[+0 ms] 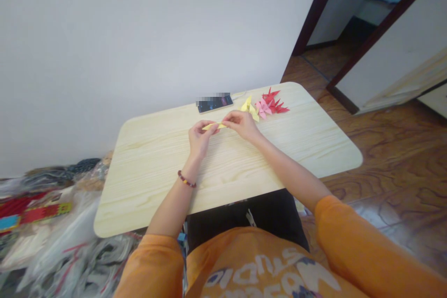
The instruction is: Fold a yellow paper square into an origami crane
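Observation:
A narrow folded piece of yellow paper (215, 126) is pinched between both hands above the light wooden table (153, 167). My left hand (199, 138), with a bead bracelet at the wrist, grips its left end with closed fingers. My right hand (242, 124) pinches its right end. Just beyond my right hand lie folded paper figures: a yellow one (250, 106), a pink one (263, 108) and red ones (274, 101).
A dark phone (214, 103) lies at the table's far edge by the white wall. Plastic bags and coloured items (42, 223) are heaped on the floor at the left. Wooden floor and a doorway (335, 18) are on the right.

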Demonstrator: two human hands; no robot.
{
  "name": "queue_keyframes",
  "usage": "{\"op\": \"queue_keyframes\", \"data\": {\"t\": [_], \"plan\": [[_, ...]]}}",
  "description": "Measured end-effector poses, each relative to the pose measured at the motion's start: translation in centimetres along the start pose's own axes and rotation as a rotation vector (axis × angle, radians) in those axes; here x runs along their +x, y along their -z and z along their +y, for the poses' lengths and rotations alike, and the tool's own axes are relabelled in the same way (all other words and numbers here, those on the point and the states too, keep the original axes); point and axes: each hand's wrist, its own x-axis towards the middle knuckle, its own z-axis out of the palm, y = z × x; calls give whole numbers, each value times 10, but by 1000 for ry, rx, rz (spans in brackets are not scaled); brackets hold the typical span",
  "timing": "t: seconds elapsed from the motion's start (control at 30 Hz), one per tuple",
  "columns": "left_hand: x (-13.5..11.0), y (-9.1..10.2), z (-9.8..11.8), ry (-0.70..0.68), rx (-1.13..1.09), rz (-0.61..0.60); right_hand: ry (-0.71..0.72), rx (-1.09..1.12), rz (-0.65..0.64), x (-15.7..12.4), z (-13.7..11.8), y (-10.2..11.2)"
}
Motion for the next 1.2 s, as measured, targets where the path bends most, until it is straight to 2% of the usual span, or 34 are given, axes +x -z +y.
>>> {"op": "queue_keyframes", "data": {"t": [0.23,0.33,0.5,0.6,0.73,0.93,1.1,1.2], "plan": [[1,0,7,165,-119,-81,-148,159,-60,3,-4,1],[1,2,6,130,-72,-73,-168,128,-81,1,-5,0],[2,5,1,23,111,-79,-90,-52,-66,-4,-5,-4],[3,5,0,8,161,-100,-80,-78,-73,-4,-4,-4],[2,2,2,11,124,-104,-112,4,-78,-1,-1,-2],[0,2,7,53,-76,-89,-212,135,29,2,4,2],[-2,1,4,116,-5,-98,-168,98,-7,0,3,-1],[-2,0,1,123,-20,-53,-57,-28,10,-3,2,-4]]}}
